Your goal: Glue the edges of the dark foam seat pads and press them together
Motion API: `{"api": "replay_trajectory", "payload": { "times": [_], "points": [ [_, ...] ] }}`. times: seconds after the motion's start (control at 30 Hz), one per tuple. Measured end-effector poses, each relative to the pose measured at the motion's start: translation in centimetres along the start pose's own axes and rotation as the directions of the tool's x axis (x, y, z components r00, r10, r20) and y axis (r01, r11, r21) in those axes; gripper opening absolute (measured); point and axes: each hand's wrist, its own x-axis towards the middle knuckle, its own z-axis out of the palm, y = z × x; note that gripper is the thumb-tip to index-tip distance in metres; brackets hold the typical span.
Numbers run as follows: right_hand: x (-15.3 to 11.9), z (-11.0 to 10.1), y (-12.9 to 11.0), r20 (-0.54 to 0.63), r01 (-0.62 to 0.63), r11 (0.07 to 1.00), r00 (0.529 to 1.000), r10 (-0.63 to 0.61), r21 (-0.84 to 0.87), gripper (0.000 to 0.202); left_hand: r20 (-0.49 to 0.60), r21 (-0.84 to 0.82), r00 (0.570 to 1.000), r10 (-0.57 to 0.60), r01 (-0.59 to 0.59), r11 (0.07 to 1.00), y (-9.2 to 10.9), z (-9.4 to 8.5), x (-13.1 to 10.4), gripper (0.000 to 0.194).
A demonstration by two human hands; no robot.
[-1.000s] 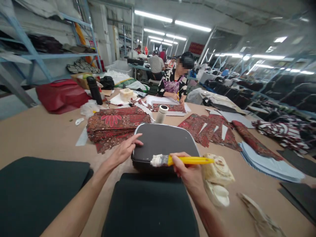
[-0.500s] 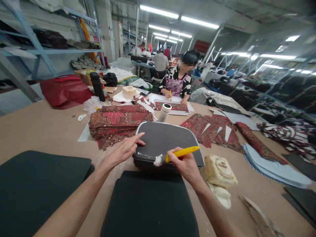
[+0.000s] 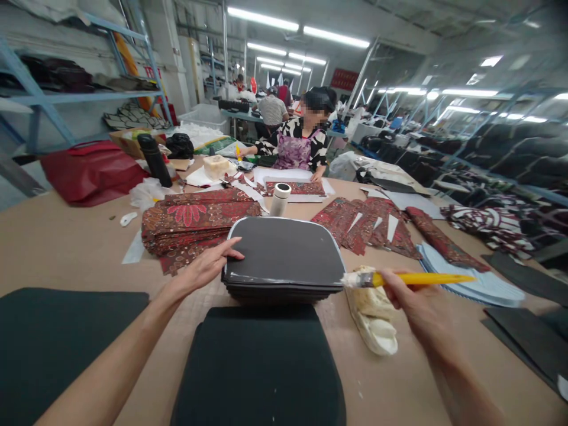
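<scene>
A stack of dark rounded panels (image 3: pixel 284 251) stands at the centre, with whitish wet-looking stuff along the top panel's front and side edges. On its left edge rests my left hand (image 3: pixel 217 258), fingers apart, holding nothing. My right hand (image 3: pixel 402 290) grips a yellow-handled brush (image 3: pixel 426 278), whose white-coated bristles are at the stack's right front corner. Partly behind the brush is a crusted cream container (image 3: pixel 370 302), a pale lump at its near end. Nearest me lies a dark green panel pile (image 3: pixel 261 367).
Red patterned fabric pieces (image 3: pixel 199 219) lie left of the stack, more (image 3: pixel 368 225) to the right. A white bottle (image 3: pixel 280 200) stands behind it. Another dark panel (image 3: pixel 66 349) is at left. Across the table (image 3: pixel 155 319), a person (image 3: pixel 295 142) holds a yellow brush.
My right hand has carried the brush rightward from the front edge to the right corner. The view has shifted, and the person opposite has reached an arm out to the left.
</scene>
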Motion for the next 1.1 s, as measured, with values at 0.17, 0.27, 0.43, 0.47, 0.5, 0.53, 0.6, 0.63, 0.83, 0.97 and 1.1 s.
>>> {"api": "replay_trajectory", "payload": {
  "times": [0.17,0.27,0.43,0.47,0.5,0.53,0.6,0.63,0.83,0.97,1.1],
  "points": [
    [-4.4,12.2,-6.2,0.436,-0.024,0.935,0.888,-0.142,0.354,0.034,-0.007,-0.065,0.996,0.087,-0.087,0.994,-1.4,0.0,-0.1,0.056],
    [-5.4,17.7,-7.8,0.588,0.005,0.917,0.766,-0.26,0.399,0.027,0.001,-0.039,0.997,0.075,-0.075,0.996,-1.6,0.1,-0.3,0.055],
    [-3.4,15.8,-5.6,0.479,0.149,0.957,0.84,-0.255,0.248,0.024,-0.007,-0.004,0.999,0.05,-0.05,0.999,-1.2,0.2,-0.5,0.056],
    [-3.0,14.6,-5.1,0.427,0.151,0.964,0.874,-0.234,0.218,0.025,-0.011,-0.003,0.998,0.058,-0.058,0.998,-1.0,0.2,-0.6,0.055],
    [-2.6,13.6,-4.8,0.388,0.144,0.969,0.896,-0.215,0.203,0.026,-0.014,-0.002,0.998,0.067,-0.067,0.998,-0.8,0.2,-0.6,0.054],
    [-2.4,12.9,-4.6,0.375,0.13,0.97,0.905,-0.2,0.205,0.027,-0.017,0.001,0.997,0.072,-0.072,0.997,-0.5,0.2,-0.5,0.054],
    [-2.1,12.2,-4.4,0.424,0.101,0.964,0.883,-0.201,0.248,0.027,-0.018,0.027,0.999,0.043,-0.043,0.999,0.4,0.2,-0.4,0.054],
    [-2.0,12.1,-4.2,0.459,0.09,0.958,0.863,-0.212,0.272,0.027,-0.014,0.05,1.0,0.013,-0.012,0.999,0.9,0.1,-0.2,0.055],
    [1.3,6.8,-0.3,0.361,0.033,0.989,0.929,-0.085,0.147,0.031,-0.005,0.171,0.99,-0.14,0.139,0.975,2.9,-0.7,0.5,0.061],
    [3.6,-0.6,3.1,0.167,-0.008,0.995,0.986,-0.008,0.097,0.038,0.003,0.243,0.989,-0.146,0.141,0.96,3.9,-0.6,0.9,0.062],
    [3.3,-3.6,3.7,0.0,0.008,0.99,1.0,-0.008,0.138,0.036,0.015,0.407,0.999,-0.043,0.033,0.913,7.2,2.9,3.3,0.056]
  ]
}}
